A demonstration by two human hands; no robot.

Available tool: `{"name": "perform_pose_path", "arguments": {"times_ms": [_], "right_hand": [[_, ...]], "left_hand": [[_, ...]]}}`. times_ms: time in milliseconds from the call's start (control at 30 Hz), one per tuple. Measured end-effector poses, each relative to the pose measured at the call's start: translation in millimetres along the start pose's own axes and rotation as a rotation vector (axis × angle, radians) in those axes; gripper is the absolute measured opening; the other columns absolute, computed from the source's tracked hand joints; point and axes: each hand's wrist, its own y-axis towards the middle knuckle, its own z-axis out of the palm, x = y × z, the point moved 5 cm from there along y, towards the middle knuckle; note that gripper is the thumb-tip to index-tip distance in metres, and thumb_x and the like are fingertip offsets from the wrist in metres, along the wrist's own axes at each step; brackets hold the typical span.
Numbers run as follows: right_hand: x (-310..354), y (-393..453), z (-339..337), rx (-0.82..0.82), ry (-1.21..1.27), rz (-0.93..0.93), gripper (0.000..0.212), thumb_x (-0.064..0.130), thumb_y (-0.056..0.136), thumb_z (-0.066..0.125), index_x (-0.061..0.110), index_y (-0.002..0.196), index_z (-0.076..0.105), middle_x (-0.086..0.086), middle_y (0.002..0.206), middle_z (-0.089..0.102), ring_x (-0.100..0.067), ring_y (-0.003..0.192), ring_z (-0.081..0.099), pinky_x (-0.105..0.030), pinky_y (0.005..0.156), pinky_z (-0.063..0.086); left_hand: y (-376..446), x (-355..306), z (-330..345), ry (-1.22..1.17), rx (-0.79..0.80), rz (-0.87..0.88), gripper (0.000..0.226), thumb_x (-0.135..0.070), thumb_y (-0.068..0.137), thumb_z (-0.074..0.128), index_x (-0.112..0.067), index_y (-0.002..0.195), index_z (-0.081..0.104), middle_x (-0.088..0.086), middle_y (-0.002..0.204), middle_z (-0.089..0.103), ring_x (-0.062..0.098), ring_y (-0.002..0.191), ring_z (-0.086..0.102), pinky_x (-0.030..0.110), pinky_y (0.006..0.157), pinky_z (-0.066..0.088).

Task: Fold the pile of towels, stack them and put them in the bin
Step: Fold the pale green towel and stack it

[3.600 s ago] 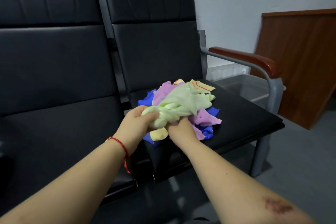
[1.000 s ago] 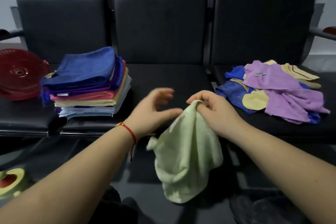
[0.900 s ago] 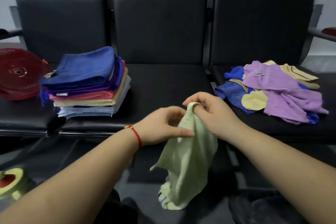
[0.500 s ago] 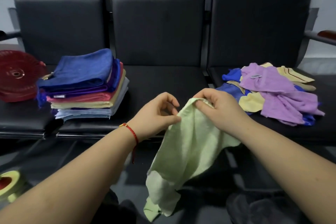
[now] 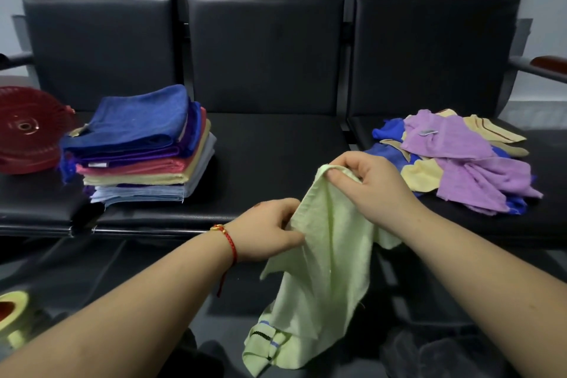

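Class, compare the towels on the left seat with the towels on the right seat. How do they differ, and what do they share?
The left stack is folded flat and layered squarely; the right pile is crumpled and loose. The stack stands taller; the pile spreads wider and lower. The stack's top is dark blue; the pile's is lilac. Both are mixed colours on black seats.

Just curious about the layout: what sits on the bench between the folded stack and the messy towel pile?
Only bare black seat in the head view, between folded stack and messy pile.
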Motion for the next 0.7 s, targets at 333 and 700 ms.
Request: {"name": "perform_pose_path", "arguments": {"times_ms": [333,700], "right_hand": [[-32.7,-0.5,-5.9,0.527,-0.812,0.189,0.019,0.034,0.086,0.063,0.017,0.079,0.057,0.001,0.079,0.06,-0.019,0.079,0.059,-0.032,0.067,0.044],[-2.6,-3.1,13.4,0.369,-0.017,0.298,0.021,0.04,0.086,0.065,0.021,0.078,0.068,0.004,0.079,0.07,-0.01,0.072,0.064,-0.026,0.068,0.05]], "left_hand": [[1.7,20.9,-57.8,-0.15,-0.487,-0.195,0.015,-0.013,0.088,0.053,-0.022,0.077,0.051,-0.004,0.07,0.054,0.01,0.061,0.047,0.024,0.055,0.037],[8.0,-0.6,-33.4,-0.912,-0.351,-0.247,0.019,-0.018,0.094,0.053,-0.004,0.092,0.066,0.019,0.089,0.061,0.029,0.083,0.057,0.04,0.078,0.047]]}}
